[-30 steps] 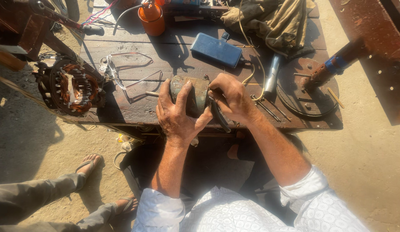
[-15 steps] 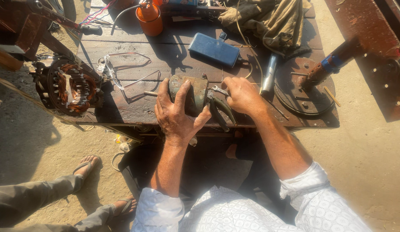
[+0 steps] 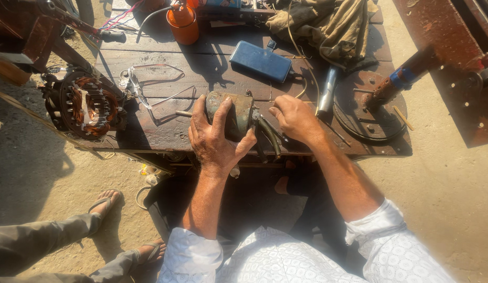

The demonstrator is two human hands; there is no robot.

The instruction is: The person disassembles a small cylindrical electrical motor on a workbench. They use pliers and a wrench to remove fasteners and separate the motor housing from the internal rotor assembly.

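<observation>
Left hand [image 3: 215,141] clenched around small motor housing [image 3: 234,112]; right hand [image 3: 293,118] fingers curled at its cable end, contents unclear. Housing appears closed; cable work apparently unfinished.

Worn wooden workbench [image 3: 149,131] in strong sunlight, hard shadows. Sandy ground [image 3: 453,178] around workbench. Rusty metal frame [image 3: 448,31] right of workbench. Another person's sandalled feet [image 3: 105,204] below workbench, left.

Orange oil can [image 3: 183,23], blue case [image 3: 260,61], copper-wound stator [image 3: 89,105], rags [image 3: 328,26]
</observation>
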